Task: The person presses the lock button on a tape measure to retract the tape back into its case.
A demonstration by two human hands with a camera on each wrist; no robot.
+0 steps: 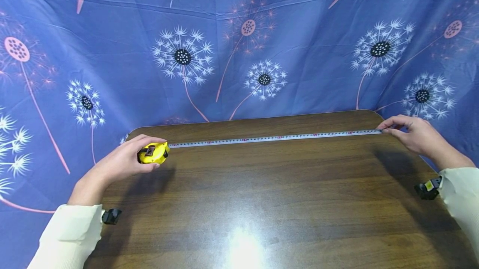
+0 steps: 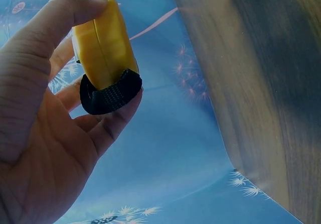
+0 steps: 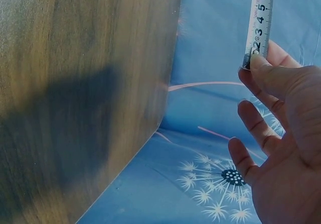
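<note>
With the left grip [image 1: 127, 157] curled round the tape measure [image 1: 157, 153] near the left edge of the surface [image 1: 284, 194] and the right grip [image 1: 416, 135] pinching the end of its blade [image 1: 262, 139], even tension should hold it straight.

The tape case [image 1: 156, 153] sits at the left, in the left hand [image 1: 123, 157]; its blade [image 1: 262, 139] runs above the far part of the surface [image 1: 277, 181] to the right hand [image 1: 418, 136]. The cloth [image 1: 307, 65] hangs behind and on both sides.

Tape blade [image 3: 262, 15] — cropped, wrist views | table [image 1: 307, 202] — front cropped, head
</note>
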